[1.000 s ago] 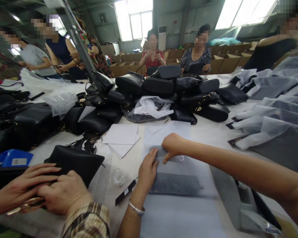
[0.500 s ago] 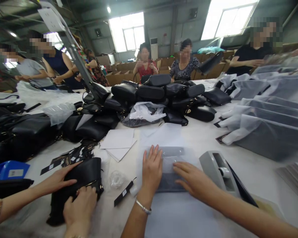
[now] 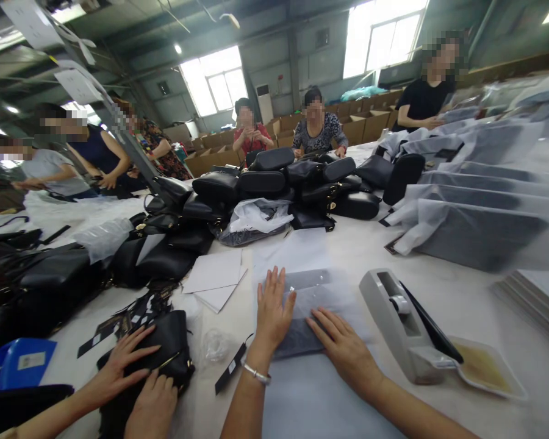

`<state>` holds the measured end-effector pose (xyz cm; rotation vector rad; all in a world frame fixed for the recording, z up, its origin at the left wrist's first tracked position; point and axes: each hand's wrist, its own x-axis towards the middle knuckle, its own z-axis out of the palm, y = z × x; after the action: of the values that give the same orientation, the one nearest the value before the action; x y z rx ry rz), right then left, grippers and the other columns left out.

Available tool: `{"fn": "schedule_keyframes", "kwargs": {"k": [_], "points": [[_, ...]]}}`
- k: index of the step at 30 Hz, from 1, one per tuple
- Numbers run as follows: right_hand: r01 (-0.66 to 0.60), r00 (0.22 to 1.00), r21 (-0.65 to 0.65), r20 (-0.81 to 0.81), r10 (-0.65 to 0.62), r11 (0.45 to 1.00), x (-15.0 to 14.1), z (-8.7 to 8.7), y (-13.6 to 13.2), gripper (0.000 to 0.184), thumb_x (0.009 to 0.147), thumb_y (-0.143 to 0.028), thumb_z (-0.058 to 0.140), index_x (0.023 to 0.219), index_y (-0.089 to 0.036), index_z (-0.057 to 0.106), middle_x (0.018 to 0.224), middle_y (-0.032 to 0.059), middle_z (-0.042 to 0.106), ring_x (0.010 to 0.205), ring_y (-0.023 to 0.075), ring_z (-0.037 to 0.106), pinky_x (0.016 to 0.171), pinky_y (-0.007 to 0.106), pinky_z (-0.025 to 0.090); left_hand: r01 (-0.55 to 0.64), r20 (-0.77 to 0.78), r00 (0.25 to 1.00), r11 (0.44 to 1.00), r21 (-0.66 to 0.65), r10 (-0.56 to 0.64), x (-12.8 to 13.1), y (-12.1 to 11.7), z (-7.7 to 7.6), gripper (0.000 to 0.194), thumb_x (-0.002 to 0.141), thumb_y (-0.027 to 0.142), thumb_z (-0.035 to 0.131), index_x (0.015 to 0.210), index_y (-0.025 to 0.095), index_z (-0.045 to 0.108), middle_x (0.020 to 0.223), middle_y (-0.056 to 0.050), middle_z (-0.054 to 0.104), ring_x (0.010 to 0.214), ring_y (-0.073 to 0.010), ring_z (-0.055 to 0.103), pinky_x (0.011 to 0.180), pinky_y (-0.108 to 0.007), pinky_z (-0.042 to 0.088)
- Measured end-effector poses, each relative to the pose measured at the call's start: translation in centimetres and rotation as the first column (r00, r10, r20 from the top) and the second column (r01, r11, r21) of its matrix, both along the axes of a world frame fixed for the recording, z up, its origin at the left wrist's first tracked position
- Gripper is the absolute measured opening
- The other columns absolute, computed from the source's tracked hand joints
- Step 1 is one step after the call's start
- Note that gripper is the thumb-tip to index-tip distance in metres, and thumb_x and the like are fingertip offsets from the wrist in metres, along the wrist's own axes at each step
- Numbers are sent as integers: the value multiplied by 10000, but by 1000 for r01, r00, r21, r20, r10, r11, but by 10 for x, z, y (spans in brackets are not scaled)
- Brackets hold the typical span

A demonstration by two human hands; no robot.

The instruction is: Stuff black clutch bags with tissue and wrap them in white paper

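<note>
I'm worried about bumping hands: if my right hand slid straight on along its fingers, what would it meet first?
Probably the left hand, whose thumb side lies just ahead of the right hand, though exact depth is unclear.

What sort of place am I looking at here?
Probably a bag packing workshop: black bags are heaped on a long table, a tape dispenser stands beside the hands, and open cardboard boxes line the background.

The tape dispenser (image 3: 405, 329) lies right of the wrapped item (image 3: 302, 323); bags (image 3: 265, 183) behind.
</note>
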<state>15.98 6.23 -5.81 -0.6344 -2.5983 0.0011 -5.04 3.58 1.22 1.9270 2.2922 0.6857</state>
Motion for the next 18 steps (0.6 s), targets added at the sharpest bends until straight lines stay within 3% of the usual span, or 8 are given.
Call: {"fn": "schedule_keyframes", "kwargs": {"k": [3, 6, 8, 11, 13, 16, 18], "points": [[-12, 1000, 39, 22, 11, 999, -1, 6, 5, 649, 780, 36, 470, 1388, -191, 506, 1447, 113, 499, 1308, 293, 483, 1030, 478, 481, 37, -100, 994, 997, -66, -43, 0, 2, -6, 563, 967, 481, 409, 1485, 271, 347, 1608, -74, 223, 1492, -301, 136, 1176, -612, 163], [-58, 994, 4, 93, 57, 998, -7, 33, 15, 638, 774, 35, 482, 1375, -174, 519, 1421, 117, 526, 1273, 301, 515, 1018, 461, 487, 24, 15, 1000, 996, -85, -23, -9, 7, -4, 554, 983, 485, 352, 1484, 248, 352, 1601, -93, 240, 1486, -292, 176, 1168, -584, 218], [-89, 984, -64, 150, 98, 994, -14, 60, 30, 667, 777, 19, 516, 1415, -170, 474, 1421, 119, 525, 1274, 302, 514, 1021, 448, 480, -58, 110, 993, 997, 48, 53, -18, 7, 5, 552, 999, 461, 313, 1505, 239, 300, 1591, -99, 277, 1481, -259, 209, 1182, -544, 215], [-96, 974, -167, 190, 127, 981, -27, 104, 70, 725, 800, -48, 597, 1478, -173, 374, 1409, 122, 536, 1266, 285, 519, 1034, 437, 456, -232, 212, 962, 926, 297, 173, -29, -3, 22, 533, 1008, 418, 315, 1509, 237, 288, 1544, -99, 387, 1441, -214, 322, 1199, -471, 213], [-75, 978, -173, 179, 106, 982, -36, 127, 102, 748, 815, -138, 667, 1491, -181, 348, 1412, 133, 528, 1278, 294, 500, 1064, 463, 409, -286, 259, 944, 895, 342, 203, -30, -12, 28, 519, 1004, 415, 333, 1492, 240, 330, 1518, -93, 431, 1412, -209, 374, 1192, -441, 245], [-82, 977, -141, 183, 107, 987, -49, 143, 144, 806, 761, -280, 781, 1462, -190, 395, 1402, 146, 529, 1287, 326, 477, 1071, 489, 374, -314, 344, 912, 918, 241, 222, -23, -20, 23, 553, 989, 450, 352, 1499, 238, 319, 1541, -84, 395, 1430, -227, 345, 1180, -429, 277], [-115, 969, -119, 205, 138, 986, -58, 144, 162, 735, 751, -288, 796, 1403, -187, 472, 1336, 138, 583, 1228, 309, 530, 1020, 445, 418, -346, 418, 869, 929, 132, 265, -17, -20, 17, 614, 979, 482, 351, 1532, 248, 222, 1573, -83, 332, 1442, -247, 316, 1166, -436, 299]]}}
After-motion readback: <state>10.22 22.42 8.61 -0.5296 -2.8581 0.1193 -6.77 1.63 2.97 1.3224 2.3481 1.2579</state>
